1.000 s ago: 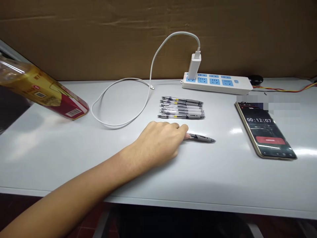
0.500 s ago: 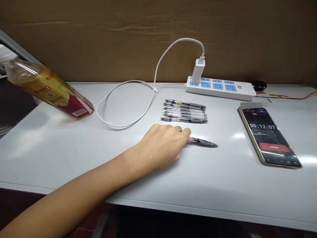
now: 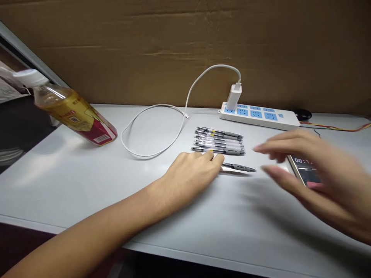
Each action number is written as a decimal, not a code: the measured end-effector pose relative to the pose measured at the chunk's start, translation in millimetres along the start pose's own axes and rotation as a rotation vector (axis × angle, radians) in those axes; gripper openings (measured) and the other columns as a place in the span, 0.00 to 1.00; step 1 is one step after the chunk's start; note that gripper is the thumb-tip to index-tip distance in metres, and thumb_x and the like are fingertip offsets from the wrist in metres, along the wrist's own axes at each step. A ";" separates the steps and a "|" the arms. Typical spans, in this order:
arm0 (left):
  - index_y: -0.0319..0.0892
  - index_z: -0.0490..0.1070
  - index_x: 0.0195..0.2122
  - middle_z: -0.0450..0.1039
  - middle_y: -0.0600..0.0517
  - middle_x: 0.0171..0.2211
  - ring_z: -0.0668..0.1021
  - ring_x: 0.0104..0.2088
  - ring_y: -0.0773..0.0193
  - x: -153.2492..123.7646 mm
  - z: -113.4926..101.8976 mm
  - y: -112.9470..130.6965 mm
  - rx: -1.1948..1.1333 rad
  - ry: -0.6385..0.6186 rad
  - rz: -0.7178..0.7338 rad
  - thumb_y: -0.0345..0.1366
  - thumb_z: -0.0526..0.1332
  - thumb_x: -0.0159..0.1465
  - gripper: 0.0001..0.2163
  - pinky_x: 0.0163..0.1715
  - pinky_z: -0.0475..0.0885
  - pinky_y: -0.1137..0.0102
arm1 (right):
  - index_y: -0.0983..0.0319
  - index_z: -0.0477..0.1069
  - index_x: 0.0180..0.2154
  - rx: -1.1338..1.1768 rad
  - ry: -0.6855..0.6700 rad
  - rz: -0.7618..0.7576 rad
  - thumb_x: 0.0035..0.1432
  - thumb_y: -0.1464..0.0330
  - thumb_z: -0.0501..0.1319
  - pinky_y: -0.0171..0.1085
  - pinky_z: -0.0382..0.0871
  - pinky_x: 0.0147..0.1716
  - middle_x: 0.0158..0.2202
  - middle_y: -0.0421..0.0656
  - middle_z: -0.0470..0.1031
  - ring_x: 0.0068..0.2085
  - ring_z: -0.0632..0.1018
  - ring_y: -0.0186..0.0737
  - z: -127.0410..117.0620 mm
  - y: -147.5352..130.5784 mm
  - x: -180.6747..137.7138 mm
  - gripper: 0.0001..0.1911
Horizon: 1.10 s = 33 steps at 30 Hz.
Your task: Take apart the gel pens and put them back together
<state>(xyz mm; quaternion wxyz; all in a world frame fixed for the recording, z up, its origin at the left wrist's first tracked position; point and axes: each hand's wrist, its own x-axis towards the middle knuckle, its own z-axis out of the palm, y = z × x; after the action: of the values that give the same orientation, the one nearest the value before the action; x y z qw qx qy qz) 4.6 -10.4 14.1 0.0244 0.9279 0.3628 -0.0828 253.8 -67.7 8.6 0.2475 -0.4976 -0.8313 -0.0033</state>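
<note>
Hold the loose pen (image 3: 242, 168) steady by its left end in your gripping left hand (image 3: 193, 170), on the near side of the pen row (image 3: 220, 143), guiding your open right hand (image 3: 313, 162) clear of the phone (image 3: 302, 175).

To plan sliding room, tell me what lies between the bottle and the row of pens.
The looped white cable lies between the bottle and the row of pens, in the head view.
</note>
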 end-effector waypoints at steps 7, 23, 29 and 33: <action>0.42 0.69 0.44 0.78 0.51 0.36 0.81 0.33 0.56 -0.3 2.9 0.9 0.045 0.079 0.058 0.27 0.55 0.74 0.06 0.23 0.63 0.68 | 0.55 0.72 0.55 0.220 -0.202 -0.007 0.77 0.63 0.51 0.44 0.78 0.42 0.47 0.45 0.82 0.44 0.84 0.46 42.8 10.0 6.9 0.14; 0.44 0.67 0.44 0.76 0.52 0.36 0.77 0.29 0.58 0.6 2.1 4.0 -0.082 -0.036 0.049 0.22 0.52 0.67 0.11 0.23 0.57 0.67 | 0.53 0.71 0.52 0.360 -0.202 0.043 0.76 0.67 0.54 0.40 0.76 0.41 0.46 0.42 0.82 0.43 0.83 0.42 44.5 -1.1 -6.7 0.09; 0.46 0.65 0.45 0.77 0.55 0.31 0.76 0.25 0.58 -1.9 -2.6 7.7 -0.182 -0.138 0.030 0.27 0.54 0.69 0.07 0.21 0.52 0.66 | 0.57 0.67 0.43 0.202 -0.138 -0.044 0.73 0.70 0.53 0.40 0.67 0.32 0.35 0.42 0.77 0.33 0.78 0.43 44.2 -2.8 -6.7 0.06; 0.46 0.64 0.45 0.74 0.55 0.26 0.78 0.25 0.55 -4.3 -0.8 9.9 -0.178 -0.085 -0.020 0.48 0.51 0.78 0.12 0.22 0.52 0.67 | 0.57 0.65 0.37 0.106 -0.143 -0.103 0.72 0.72 0.52 0.40 0.61 0.29 0.30 0.40 0.73 0.29 0.74 0.41 42.0 -6.7 -6.5 0.08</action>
<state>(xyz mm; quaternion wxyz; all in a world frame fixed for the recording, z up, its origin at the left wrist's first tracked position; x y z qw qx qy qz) 8.3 -20.5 15.5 0.1212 0.9139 0.3768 -0.0900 233.6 -65.9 -29.3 0.2131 -0.4392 -0.8704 0.0635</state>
